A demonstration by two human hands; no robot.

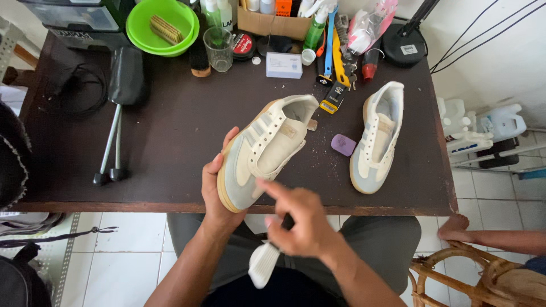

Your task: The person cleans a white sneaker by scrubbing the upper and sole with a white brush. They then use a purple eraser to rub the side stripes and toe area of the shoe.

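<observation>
Gripping a sneaker from beneath over the tabletop's front edge, the left hand tilts it. The right hand, just beside, clasps a white brush. A second sneaker lies near the right edge.

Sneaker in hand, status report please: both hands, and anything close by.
Left hand grips cream-and-grey sneaker over table edge. Right hand holds white brush, index finger extended toward the sneaker. Second sneaker and purple eraser lie alongside.
</observation>
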